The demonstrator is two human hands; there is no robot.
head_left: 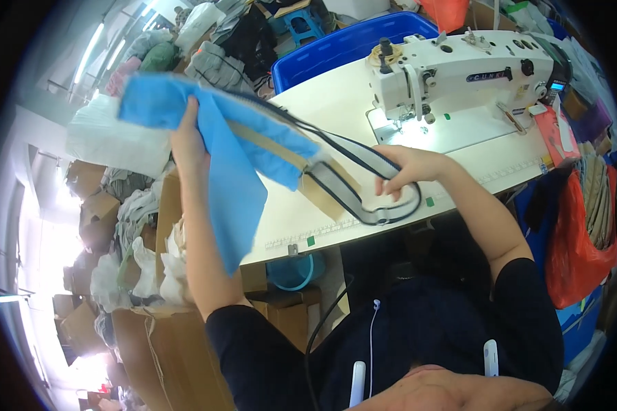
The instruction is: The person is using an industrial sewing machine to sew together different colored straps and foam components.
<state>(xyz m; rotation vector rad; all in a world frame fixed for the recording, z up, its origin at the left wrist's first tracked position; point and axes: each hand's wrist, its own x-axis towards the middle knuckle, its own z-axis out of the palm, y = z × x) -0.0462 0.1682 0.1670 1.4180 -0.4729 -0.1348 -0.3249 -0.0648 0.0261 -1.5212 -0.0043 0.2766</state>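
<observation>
My left hand (pixel 188 140) grips a light blue fabric piece (pixel 230 192), raised at the left over the sewing table; its flap hangs down past the table's front edge. A beige band runs along the blue fabric, and a grey strap with dark edges (pixel 336 183) loops from it to the right, with a small ring near its bottom bend. My right hand (pixel 401 168) has its fingers curled on the strap loop, left of and below the needle area of the white sewing machine (pixel 459 68). Beige material (pixel 319 198) lies beneath the strap, partly hidden.
The white table (pixel 483 157) has a ruler strip along its front edge. Behind it is a blue bin (pixel 308 72). Cardboard boxes (pixel 158 356) and piled fabric bundles crowd the left. A red bag (pixel 576 267) hangs at right. A light blue bucket (pixel 291 274) is under the table.
</observation>
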